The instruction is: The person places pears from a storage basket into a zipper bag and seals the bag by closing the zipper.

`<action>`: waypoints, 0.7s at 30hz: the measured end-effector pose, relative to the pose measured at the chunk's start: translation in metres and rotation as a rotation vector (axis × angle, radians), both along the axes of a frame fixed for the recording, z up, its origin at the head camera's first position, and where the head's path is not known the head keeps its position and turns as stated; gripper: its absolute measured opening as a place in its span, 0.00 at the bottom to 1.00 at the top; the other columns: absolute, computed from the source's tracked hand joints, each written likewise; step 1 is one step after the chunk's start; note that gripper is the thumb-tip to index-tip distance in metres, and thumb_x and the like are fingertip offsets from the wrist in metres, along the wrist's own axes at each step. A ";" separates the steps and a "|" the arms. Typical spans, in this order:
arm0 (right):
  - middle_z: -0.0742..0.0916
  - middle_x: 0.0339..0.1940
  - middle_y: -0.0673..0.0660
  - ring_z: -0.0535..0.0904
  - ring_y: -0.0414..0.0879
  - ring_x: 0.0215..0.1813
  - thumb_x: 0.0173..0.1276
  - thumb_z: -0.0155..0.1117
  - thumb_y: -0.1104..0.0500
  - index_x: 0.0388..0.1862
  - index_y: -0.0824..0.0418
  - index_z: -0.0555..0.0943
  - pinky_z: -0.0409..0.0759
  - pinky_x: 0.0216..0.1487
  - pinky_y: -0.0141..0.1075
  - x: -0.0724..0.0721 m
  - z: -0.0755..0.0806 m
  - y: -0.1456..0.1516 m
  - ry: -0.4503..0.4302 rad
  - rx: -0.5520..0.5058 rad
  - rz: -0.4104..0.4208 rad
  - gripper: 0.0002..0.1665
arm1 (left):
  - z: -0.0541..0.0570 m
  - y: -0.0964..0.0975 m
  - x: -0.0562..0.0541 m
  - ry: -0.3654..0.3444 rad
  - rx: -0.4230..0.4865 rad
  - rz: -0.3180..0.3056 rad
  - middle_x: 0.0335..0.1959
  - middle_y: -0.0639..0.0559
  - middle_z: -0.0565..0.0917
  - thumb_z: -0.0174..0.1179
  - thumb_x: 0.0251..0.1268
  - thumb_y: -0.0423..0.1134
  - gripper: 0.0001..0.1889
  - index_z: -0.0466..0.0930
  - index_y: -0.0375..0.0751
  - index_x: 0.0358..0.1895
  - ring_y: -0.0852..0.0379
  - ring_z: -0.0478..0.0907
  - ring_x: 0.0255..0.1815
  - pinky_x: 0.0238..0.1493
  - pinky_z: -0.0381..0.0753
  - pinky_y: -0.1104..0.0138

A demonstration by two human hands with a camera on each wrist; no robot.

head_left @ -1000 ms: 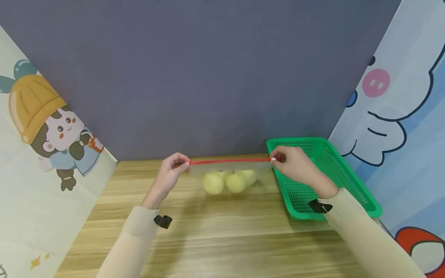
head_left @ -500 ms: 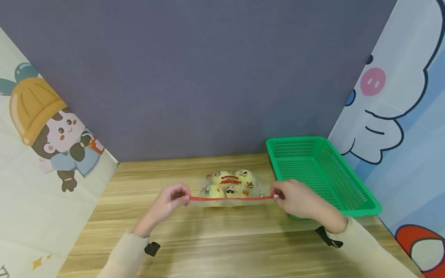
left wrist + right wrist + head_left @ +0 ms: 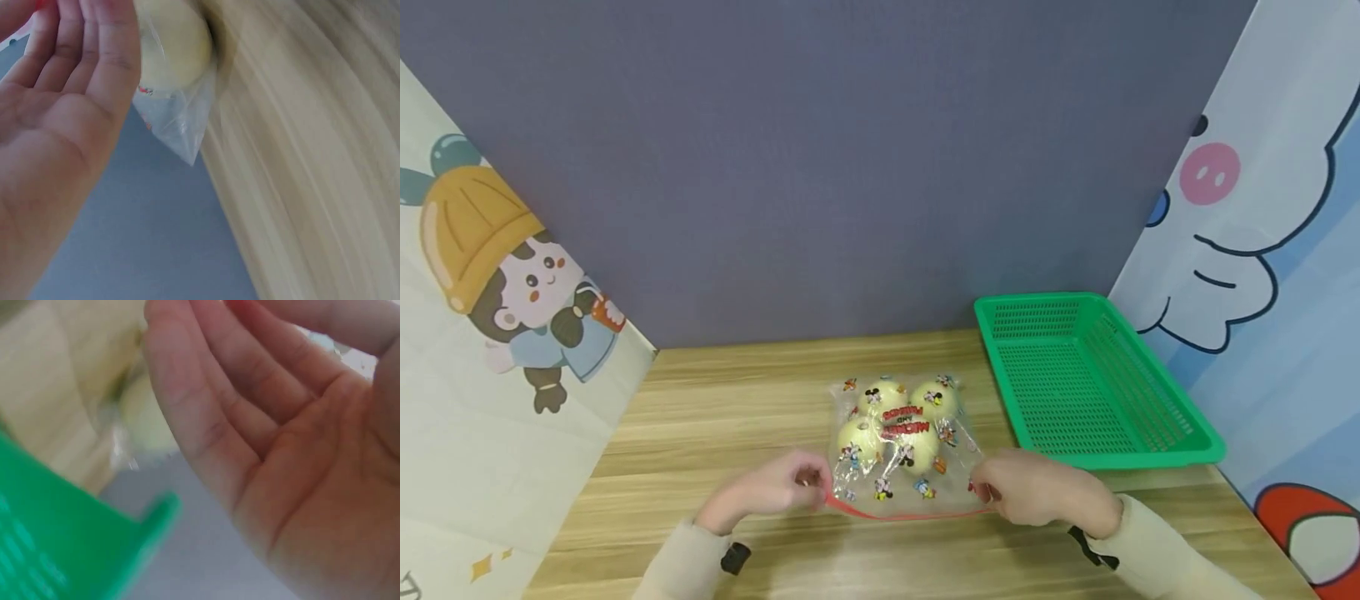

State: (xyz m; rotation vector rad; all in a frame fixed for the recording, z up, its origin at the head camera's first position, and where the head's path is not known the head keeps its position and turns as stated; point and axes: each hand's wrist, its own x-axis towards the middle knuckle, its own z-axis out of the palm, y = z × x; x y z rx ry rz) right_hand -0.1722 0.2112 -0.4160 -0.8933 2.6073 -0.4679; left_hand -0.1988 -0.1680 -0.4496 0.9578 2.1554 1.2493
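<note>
A clear zip bag (image 3: 891, 496) printed with cartoon figures and red lettering lies on the wooden table, its red zip edge toward the person. Several pale yellow round fruits (image 3: 861, 442) show through the plastic; their exact kind is unclear. My left hand (image 3: 782, 483) pinches the left end of the red edge, and my right hand (image 3: 1037, 487) pinches the right end. In the left wrist view one fruit (image 3: 175, 47) and a bag corner (image 3: 184, 128) appear beyond the fingers. The right fingertips are cut off at the top of the right wrist view.
A green perforated plastic basket (image 3: 1063, 400) stands right of the bag, close to my right hand. Behind the wooden table (image 3: 722, 392) rises a grey-blue panel (image 3: 850, 167). Cartoon-printed walls flank both sides.
Both hands have brought the bag's red edge down and toward the person. Held up and blurred earlier, the bag now lies flat with its print facing up.
</note>
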 end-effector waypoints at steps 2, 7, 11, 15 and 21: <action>0.77 0.26 0.41 0.70 0.36 0.29 0.62 0.68 0.70 0.31 0.54 0.81 0.74 0.31 0.33 0.002 -0.007 -0.004 -0.020 -0.004 0.000 0.11 | -0.004 0.002 0.001 0.005 -0.018 -0.026 0.26 0.54 0.81 0.57 0.58 0.26 0.05 0.80 0.39 0.32 0.62 0.77 0.28 0.32 0.81 0.69; 0.80 0.29 0.43 0.73 0.33 0.25 0.66 0.68 0.66 0.37 0.57 0.83 0.77 0.31 0.32 0.002 -0.021 -0.014 -0.030 -0.052 -0.020 0.04 | -0.009 0.006 0.001 0.019 -0.031 -0.081 0.28 0.52 0.82 0.58 0.62 0.28 0.04 0.82 0.37 0.33 0.61 0.79 0.28 0.30 0.82 0.70; 0.83 0.31 0.47 0.72 0.33 0.24 0.68 0.65 0.65 0.40 0.58 0.84 0.75 0.26 0.31 -0.001 -0.028 -0.022 0.115 -0.118 -0.047 0.04 | -0.004 0.013 0.000 0.084 -0.078 -0.004 0.32 0.56 0.82 0.57 0.72 0.35 0.06 0.82 0.38 0.39 0.63 0.79 0.33 0.38 0.83 0.68; 0.84 0.37 0.48 0.75 0.38 0.31 0.66 0.67 0.64 0.45 0.58 0.84 0.77 0.26 0.31 -0.005 -0.032 -0.030 0.272 -0.128 -0.091 0.09 | -0.003 0.026 -0.001 0.247 -0.156 0.194 0.36 0.58 0.81 0.61 0.72 0.39 0.07 0.81 0.40 0.45 0.61 0.78 0.40 0.47 0.83 0.65; 0.81 0.58 0.57 0.77 0.54 0.60 0.59 0.76 0.57 0.64 0.61 0.78 0.83 0.54 0.49 -0.011 -0.038 -0.041 0.342 -0.055 -0.172 0.33 | -0.014 0.048 0.000 0.446 -0.250 0.390 0.56 0.44 0.78 0.68 0.66 0.43 0.26 0.75 0.34 0.62 0.45 0.75 0.58 0.64 0.77 0.49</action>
